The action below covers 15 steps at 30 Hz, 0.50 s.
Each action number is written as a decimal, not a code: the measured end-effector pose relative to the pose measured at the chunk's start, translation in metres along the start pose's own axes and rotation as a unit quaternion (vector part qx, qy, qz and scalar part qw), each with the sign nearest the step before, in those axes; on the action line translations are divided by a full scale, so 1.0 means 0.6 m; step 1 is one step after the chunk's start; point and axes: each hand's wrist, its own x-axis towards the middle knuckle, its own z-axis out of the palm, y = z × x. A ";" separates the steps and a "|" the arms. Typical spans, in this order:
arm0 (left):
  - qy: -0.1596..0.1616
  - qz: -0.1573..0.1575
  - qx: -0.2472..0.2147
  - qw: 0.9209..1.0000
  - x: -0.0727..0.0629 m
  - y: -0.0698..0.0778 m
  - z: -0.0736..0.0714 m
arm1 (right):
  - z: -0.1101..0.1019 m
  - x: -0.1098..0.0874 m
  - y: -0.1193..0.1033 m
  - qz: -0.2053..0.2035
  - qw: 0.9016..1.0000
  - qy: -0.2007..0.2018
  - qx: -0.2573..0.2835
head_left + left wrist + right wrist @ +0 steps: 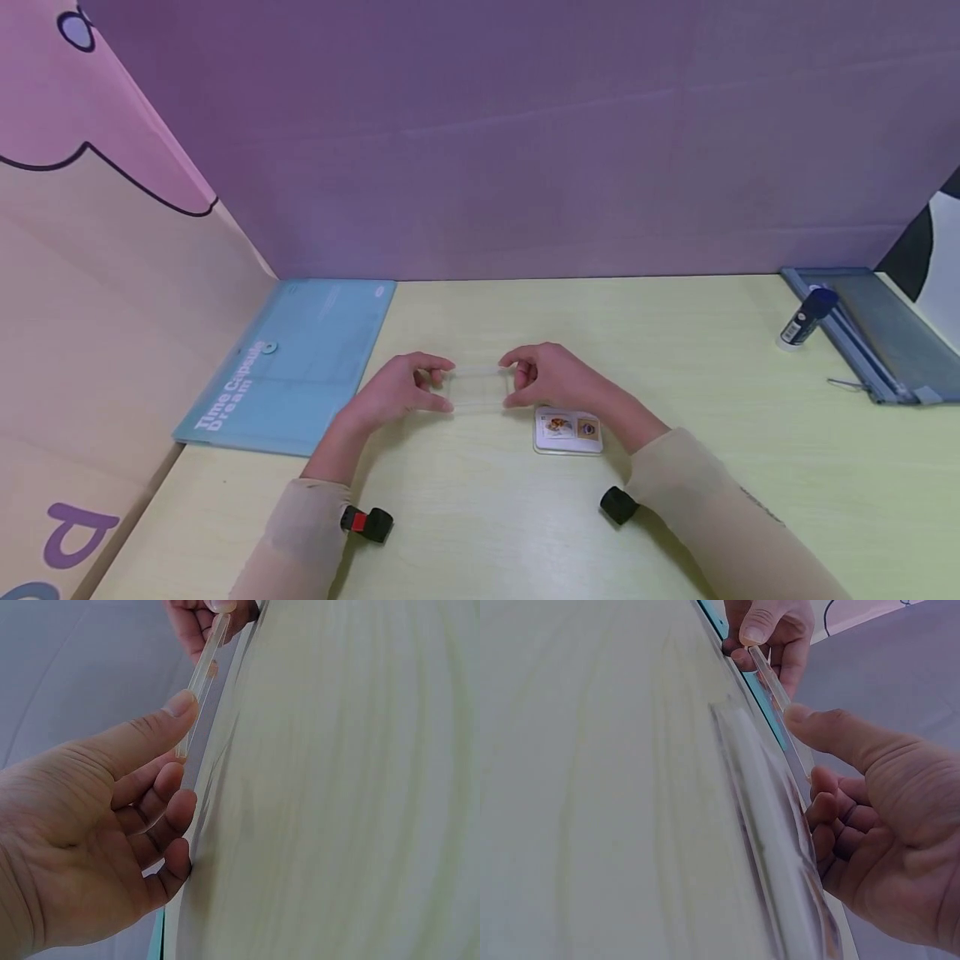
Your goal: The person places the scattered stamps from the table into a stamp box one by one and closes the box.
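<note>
A clear, flat rectangular plastic piece (477, 390), thin at its edge, spans the gap between the two hands above the table. My left hand (397, 390) pinches its left side with the thumb (154, 731) on the near edge and fingers on the far edge. On the opposite side, my right hand (553, 379) grips it the same way, thumb toward me. Just below the right hand lies a small clear case (567, 442) with rounded corners, two little pictures showing inside. That case (761, 832) also appears close up in the right wrist view.
A blue document folder (300, 367) with a button lies left, beside the left forearm. At the far right, a glue stick (806, 319) leans on a dark blue zip pouch (892, 333). A purple backdrop (525, 142) rises along the table's back edge.
</note>
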 end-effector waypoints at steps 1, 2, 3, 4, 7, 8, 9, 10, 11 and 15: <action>0.000 0.002 -0.001 1.000 0.000 0.002 0.002 | -0.001 -0.003 0.001 0.000 1.000 0.000 0.002; -0.001 0.004 -0.002 1.000 0.001 0.004 0.004 | -0.003 -0.006 0.002 -0.001 1.000 0.000 0.006; -0.002 0.007 -0.003 1.000 0.001 0.005 0.006 | -0.004 -0.009 0.003 -0.002 1.000 0.000 0.009; -0.002 0.008 -0.004 1.000 0.001 0.007 0.008 | -0.006 -0.012 0.004 -0.003 1.000 0.001 0.010; -0.003 0.013 -0.006 1.000 0.002 0.012 0.014 | -0.010 -0.020 0.008 -0.003 1.000 0.002 0.012; -0.004 0.013 -0.006 1.000 0.003 0.014 0.016 | -0.011 -0.023 0.010 -0.002 1.000 0.003 0.012; -0.005 0.015 -0.005 1.000 0.003 0.015 0.018 | -0.012 -0.025 0.011 0.000 1.000 0.003 0.012; -0.005 0.016 -0.004 1.000 0.003 0.017 0.020 | -0.014 -0.028 0.013 0.001 1.000 0.003 0.011; -0.007 0.017 -0.003 1.000 0.003 0.019 0.022 | -0.015 -0.030 0.015 0.003 1.000 0.003 0.010; -0.006 0.022 -0.002 1.000 0.003 0.026 0.031 | -0.020 -0.039 0.020 0.006 1.000 0.004 0.010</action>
